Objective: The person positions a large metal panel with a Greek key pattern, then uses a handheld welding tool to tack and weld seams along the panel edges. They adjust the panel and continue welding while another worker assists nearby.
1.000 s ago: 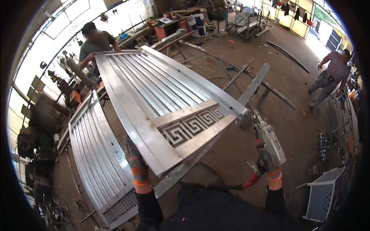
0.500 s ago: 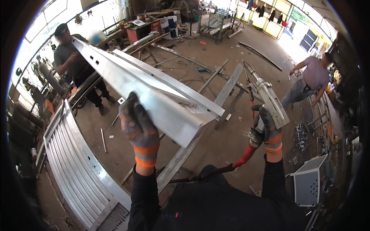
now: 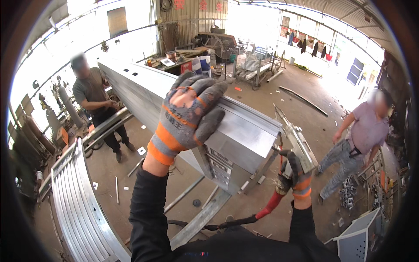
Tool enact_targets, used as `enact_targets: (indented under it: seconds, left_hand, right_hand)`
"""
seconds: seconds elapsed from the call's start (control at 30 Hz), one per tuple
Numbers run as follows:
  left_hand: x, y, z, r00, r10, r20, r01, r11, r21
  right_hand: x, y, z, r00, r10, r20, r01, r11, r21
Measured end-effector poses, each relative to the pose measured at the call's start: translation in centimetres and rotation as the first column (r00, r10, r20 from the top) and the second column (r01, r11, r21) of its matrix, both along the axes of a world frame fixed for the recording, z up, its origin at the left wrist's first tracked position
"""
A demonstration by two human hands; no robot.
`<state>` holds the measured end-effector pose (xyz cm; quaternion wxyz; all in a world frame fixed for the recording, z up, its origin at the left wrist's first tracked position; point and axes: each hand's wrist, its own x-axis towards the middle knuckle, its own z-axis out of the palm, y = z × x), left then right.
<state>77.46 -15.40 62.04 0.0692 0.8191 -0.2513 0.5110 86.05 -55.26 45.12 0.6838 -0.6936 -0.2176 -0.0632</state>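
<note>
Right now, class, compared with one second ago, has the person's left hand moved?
Yes. Judged against the ribbed metal panel lying at left, the left hand has moved up and rightward in view, away from it.

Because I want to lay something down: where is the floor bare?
Mostly bare floor lies between the raised metal panel and the long dark bar; a smaller patch, between the flat bar and red cable sleeve. Crowded: the left, with the slatted panel, and the right, around the metal-parts pile.
</note>
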Motion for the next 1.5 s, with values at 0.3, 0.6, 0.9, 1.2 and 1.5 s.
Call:
enact_targets:
  seconds: [0.3, 0.6, 0.9, 1.2, 1.5]
  left_hand:
    - [5.7, -0.6, 2.1, 0.998, 0.048, -0.052, -0.043, 0.996, 0.082]
    - [3.5, 5.0, 3.6, 0.998, -0.007, 0.064, -0.01, 0.963, 0.268]
    - [-3.2, 7.8, 4.4, 0.894, -0.388, 0.226, 0.251, 0.849, 0.465]
    - [-18.8, 7.6, 2.2, 0.965, 0.261, 0.038, -0.263, 0.948, 0.181]
    - [-18.9, 10.1, 2.2, 0.909, -0.289, -0.3, 0.307, 0.951, 0.014]
  right_hand:
    - [7.3, -6.5, -6.9, 0.985, -0.148, 0.09, 0.152, 0.987, -0.043]
    - [6.6, -9.6, -7.0, 0.979, -0.154, -0.134, 0.153, 0.988, -0.014]
    - [4.6, -14.5, -4.4, 0.854, 0.108, 0.51, 0.212, 0.821, -0.53]
    - [-1.5, -15.2, -5.1, 0.891, 0.135, 0.434, 0.032, 0.934, -0.357]
    - [0.2, -15.2, -3.9, 0.951, 0.191, 0.245, -0.109, 0.944, -0.311]
